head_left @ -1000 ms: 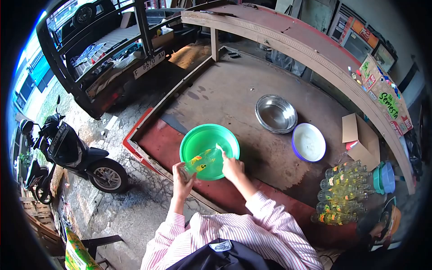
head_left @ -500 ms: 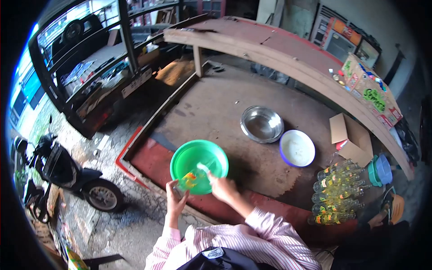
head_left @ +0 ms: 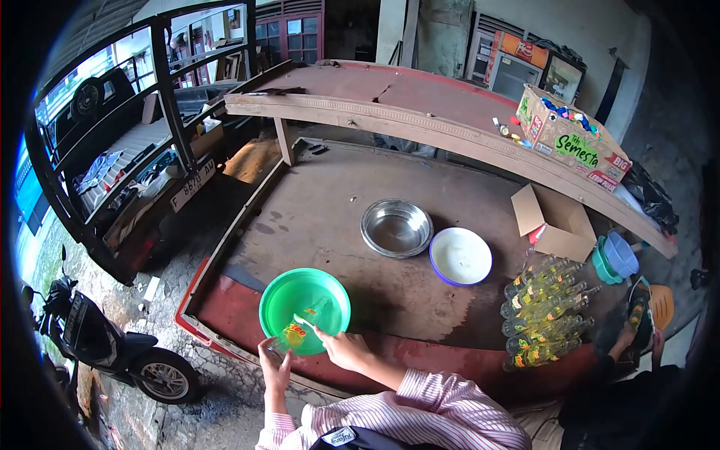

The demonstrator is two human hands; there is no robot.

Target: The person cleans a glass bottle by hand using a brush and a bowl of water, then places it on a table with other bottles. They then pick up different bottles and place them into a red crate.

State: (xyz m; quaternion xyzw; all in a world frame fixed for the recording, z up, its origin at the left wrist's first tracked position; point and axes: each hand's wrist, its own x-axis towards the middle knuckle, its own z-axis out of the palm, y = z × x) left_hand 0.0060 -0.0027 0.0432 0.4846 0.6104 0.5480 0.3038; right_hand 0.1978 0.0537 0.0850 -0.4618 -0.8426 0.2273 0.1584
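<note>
My left hand (head_left: pixel 276 364) is closed round the base of a clear glass bottle (head_left: pixel 295 334) with a yellow and orange label. The bottle slants over the near side of a green plastic basin (head_left: pixel 271 289), its neck pointing inward. From the right, my right hand (head_left: pixel 347 349) grips a slim white tool (head_left: pixel 303 321), whose exact kind I cannot tell. Its pale end lies right at the bottle's label.
Behind stand a steel bowl (head_left: pixel 397 251) and a white bowl with a blue rim (head_left: pixel 461 259). Several labelled bottles (head_left: pixel 546 319) lie stacked at right, near an open cardboard box (head_left: pixel 555 225). Another person's hand (head_left: pixel 621 343) holds a bottle at far right. A raised wooden beam (head_left: pixel 420 120) spans the table.
The view has tilted up and turned right, so the table things sit lower and further left. The white tool has moved to the bottle's label. At far right, the other person's hands show more clearly.
</note>
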